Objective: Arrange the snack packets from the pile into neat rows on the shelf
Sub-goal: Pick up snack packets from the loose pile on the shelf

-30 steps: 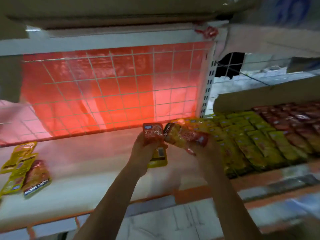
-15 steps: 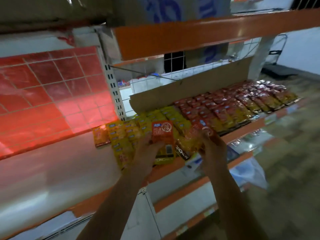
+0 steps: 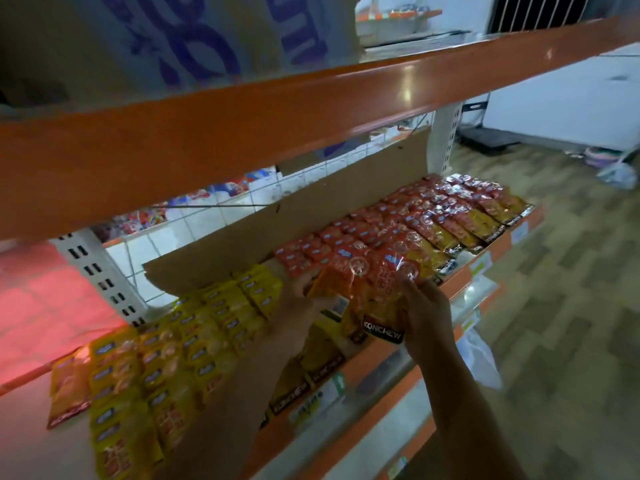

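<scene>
Both hands have swung right along the shelf [image 3: 500,242]; left hand [image 3: 304,301] and right hand [image 3: 429,315] grip red packets [image 3: 379,289] between them, above the rows [image 3: 398,223].

**Shelf** [image 3: 24,441]: white deck with an orange front lip, running across the view from 8 o'clock to 3 o'clock.
**Cardboard sheet** [image 3: 311,216]: stands on edge along the back of the deck, from centre to 1 o'clock.
**Yellow packets** [image 3: 194,341]: lie flat in overlapping rows at 7 to 9 o'clock.
**Red packets** [image 3: 398,223]: lie in overlapping rows just beside the yellow block, extending towards 2 o'clock.
**Single orange packet** [image 3: 67,386]: lies flat at 8 o'clock against the leftmost yellow row.
**Price labels** [image 3: 479,263]: sit on the front lip at 3 o'clock.
</scene>
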Demonstrator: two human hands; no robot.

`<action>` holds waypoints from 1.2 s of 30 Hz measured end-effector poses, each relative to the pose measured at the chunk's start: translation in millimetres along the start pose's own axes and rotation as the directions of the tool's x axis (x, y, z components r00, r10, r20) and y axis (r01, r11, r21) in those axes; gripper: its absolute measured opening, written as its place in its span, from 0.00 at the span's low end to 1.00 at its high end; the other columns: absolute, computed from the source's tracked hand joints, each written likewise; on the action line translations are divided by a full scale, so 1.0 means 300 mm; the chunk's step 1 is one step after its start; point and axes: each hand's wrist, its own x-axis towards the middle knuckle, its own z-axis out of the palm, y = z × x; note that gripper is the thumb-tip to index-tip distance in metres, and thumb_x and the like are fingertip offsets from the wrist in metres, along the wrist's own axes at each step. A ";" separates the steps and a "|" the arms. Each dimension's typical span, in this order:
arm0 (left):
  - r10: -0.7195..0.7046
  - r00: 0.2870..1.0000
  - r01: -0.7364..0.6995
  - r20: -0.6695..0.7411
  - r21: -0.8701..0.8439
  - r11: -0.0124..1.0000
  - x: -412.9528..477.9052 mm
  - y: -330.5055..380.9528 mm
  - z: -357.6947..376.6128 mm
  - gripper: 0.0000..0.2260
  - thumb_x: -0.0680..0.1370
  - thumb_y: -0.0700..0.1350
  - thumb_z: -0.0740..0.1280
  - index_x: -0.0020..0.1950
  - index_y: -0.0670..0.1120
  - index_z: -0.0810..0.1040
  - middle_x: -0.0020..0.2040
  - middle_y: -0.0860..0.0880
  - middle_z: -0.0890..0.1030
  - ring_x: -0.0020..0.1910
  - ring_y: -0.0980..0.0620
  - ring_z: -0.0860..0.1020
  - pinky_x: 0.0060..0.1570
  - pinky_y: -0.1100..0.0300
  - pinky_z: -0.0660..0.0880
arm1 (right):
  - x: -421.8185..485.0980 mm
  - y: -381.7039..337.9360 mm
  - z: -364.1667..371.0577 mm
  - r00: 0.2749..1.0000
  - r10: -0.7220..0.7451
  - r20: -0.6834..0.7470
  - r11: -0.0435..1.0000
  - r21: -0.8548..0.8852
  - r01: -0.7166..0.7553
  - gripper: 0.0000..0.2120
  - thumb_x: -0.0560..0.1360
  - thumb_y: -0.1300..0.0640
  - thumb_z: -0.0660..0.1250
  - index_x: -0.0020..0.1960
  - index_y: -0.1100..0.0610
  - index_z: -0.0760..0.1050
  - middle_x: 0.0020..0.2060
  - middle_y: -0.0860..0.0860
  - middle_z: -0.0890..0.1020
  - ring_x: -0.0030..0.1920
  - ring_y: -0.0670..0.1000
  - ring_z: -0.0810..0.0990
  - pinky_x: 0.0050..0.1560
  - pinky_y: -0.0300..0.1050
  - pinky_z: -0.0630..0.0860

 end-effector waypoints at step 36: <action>0.368 0.891 0.008 -0.267 0.819 0.574 0.368 -0.098 0.835 0.14 0.75 0.50 0.70 0.59 0.52 0.77 0.56 0.52 0.76 0.49 0.61 0.71 0.42 0.77 0.59 | 0.963 -0.152 -0.430 0.845 0.076 0.530 0.651 -0.668 0.360 0.35 0.71 0.67 0.67 0.74 0.54 0.57 0.52 0.52 0.78 0.48 0.51 0.79 0.45 0.42 0.77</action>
